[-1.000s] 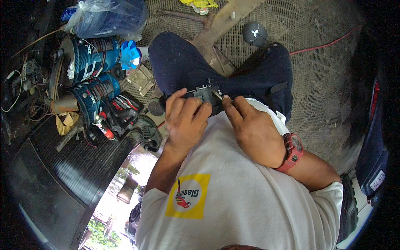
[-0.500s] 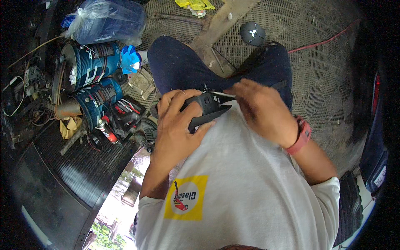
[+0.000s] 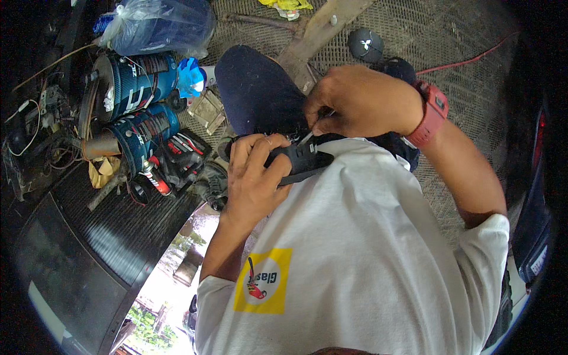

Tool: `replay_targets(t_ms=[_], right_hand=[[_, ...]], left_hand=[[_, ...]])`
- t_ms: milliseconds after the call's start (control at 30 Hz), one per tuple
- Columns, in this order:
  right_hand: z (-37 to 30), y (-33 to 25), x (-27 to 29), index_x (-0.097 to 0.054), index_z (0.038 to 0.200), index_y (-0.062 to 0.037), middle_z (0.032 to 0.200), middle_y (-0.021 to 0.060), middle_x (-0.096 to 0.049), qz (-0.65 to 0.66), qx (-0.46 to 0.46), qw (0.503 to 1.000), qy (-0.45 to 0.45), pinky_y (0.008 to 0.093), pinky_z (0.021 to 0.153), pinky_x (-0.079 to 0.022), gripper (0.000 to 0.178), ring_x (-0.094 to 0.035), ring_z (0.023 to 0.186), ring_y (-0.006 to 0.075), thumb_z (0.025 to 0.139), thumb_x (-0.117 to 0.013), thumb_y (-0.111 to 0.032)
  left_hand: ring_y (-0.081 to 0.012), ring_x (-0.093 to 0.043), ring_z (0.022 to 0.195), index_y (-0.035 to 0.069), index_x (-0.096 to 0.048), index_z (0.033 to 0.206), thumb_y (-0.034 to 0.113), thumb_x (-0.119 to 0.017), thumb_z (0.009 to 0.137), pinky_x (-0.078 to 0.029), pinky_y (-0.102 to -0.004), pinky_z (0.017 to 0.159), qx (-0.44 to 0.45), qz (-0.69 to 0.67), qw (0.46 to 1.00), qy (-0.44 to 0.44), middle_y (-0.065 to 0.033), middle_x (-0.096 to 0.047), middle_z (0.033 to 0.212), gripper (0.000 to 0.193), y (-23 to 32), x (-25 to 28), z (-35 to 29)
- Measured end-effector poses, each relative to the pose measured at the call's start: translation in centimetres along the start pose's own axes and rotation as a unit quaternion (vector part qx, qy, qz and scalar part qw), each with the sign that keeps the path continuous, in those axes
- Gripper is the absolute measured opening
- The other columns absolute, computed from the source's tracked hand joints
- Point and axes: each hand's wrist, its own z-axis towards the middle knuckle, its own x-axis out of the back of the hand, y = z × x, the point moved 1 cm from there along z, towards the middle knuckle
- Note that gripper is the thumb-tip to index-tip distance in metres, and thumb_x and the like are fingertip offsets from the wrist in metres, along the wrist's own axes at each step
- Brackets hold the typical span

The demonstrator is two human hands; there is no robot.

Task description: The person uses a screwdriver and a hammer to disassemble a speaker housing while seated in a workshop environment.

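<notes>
My left hand (image 3: 257,174) is wrapped around a black plastic part (image 3: 305,160) with small rectangular slots, held in my lap against the white shirt. Above it, my right hand (image 3: 364,103) is closed, with a red watch on its wrist. A thin, pale metal rod-like tool (image 3: 305,139) juts down from its fingers, the lower end at the black part's upper side. The rest of the tool is hidden in the hand, so its exact kind does not show. Whether the tip sits inside a slot I cannot tell.
At left stand blue cans (image 3: 145,83), a spray can (image 3: 157,177), a black and red tool case (image 3: 183,151) and a blue crumpled wrapper (image 3: 190,78). A plastic bag (image 3: 163,26) lies beyond. A round black cover (image 3: 365,45) and a red cable (image 3: 467,61) are on the woven mat.
My right hand has risen and turned, its elbow swinging outward. The thin tool, earlier nearly level, now slants steeply down to the black part. My left hand keeps its hold.
</notes>
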Motion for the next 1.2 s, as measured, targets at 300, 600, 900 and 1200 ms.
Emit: replay_targets(t_ms=[300, 600, 900, 1200], right_hand=[[4.8, -3.3, 1.4, -0.08, 0.087, -0.0129, 0.087, 0.0087, -0.079, -0.204, 0.065, 0.963, -0.161, 0.0462, 0.078, -0.06, 0.009, -0.078, 0.091, 0.033, 0.081, -0.08, -0.019], [-0.8, -7.1, -5.4, -0.076, 0.098, -0.0125, 0.096, 0.0087, -0.074, -0.307, -0.122, 0.941, 0.078, 0.0423, 0.079, -0.058, 0.013, -0.075, 0.092, 0.0273, 0.091, -0.071, -0.021], [-4.9, -7.8, -6.6, -0.071, 0.117, -0.0005, 0.109, 0.0131, -0.068, -0.197, -0.128, 0.962, 0.138, 0.0428, 0.079, -0.06, 0.027, -0.072, 0.096, 0.031, 0.092, -0.066, -0.01], [-4.2, -6.0, -4.9, -0.072, 0.116, 0.0034, 0.109, 0.0228, -0.07, -0.03, -0.133, 0.984, 0.118, 0.0507, 0.083, -0.062, 0.032, -0.073, 0.092, 0.0448, 0.085, -0.068, 0.005]], left_hand=[[-0.0341, -0.062, 0.118, 0.01, -0.066, 0.085, 0.01, -0.084, 0.06, -0.051, -0.0508, 0.099, -0.033, 0.01, 0.999, -0.026, -0.0051, -0.07, 0.127, 0.03, 0.4, -0.3, -0.3], [-0.0331, -0.062, 0.121, 0.008, -0.071, 0.089, 0.007, -0.082, 0.062, -0.05, -0.0503, 0.1, 0.022, 0.011, 1.0, 0.005, -0.0057, -0.068, 0.128, 0.029, 0.0, -1.0, 0.6], [-0.0348, -0.063, 0.108, 0.009, -0.057, 0.081, -0.001, -0.086, 0.062, -0.051, -0.0479, 0.092, 0.022, 0.004, 1.0, 0.021, -0.0089, -0.069, 0.119, 0.035, -0.3, -1.3, 2.8], [-0.0352, -0.063, 0.111, 0.009, -0.055, 0.081, 0.001, -0.088, 0.061, -0.051, -0.0482, 0.092, 0.008, 0.007, 1.0, 0.018, -0.0089, -0.069, 0.12, 0.04, -0.2, -1.2, 3.2]])
